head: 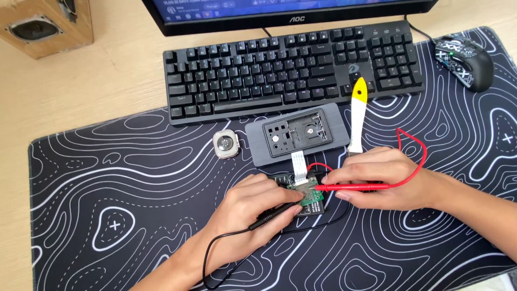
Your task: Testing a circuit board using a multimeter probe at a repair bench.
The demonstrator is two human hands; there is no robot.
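Green and small, the circuit board (308,194) lies just below the middle of the frame on a black mat (134,188) with white wavy lines. The left hand (253,207), coming up from the lower middle, has its fingers clamped on a black probe (274,213), whose tip rests at the board's lower left edge; its black lead (215,253) curls down toward the bottom of the frame. The right hand (377,180), entering from the lower right, pinches a red probe (350,187) between thumb and fingers, the tip pointing left and touching the board. A red lead (417,151) loops up and round above that hand.

A white ribbon cable (298,161) runs from the board up to a grey casing (336,141), which lies open-side up just above the hands, with cut-outs and a round part inside. Left of the casing, near it, sits a small square watch body (225,144) with a round middle. A white tool with a yellow tip (357,116) lies upright in the frame, its lower end beside the right hand and its tip over the black keyboard (291,67) across the upper middle. A black patterned mouse (466,60) rests at upper right, a monitor's (291,13) lower edge runs along the top, and a wooden speaker (43,24) stands on the pale desk (107,81) at upper left
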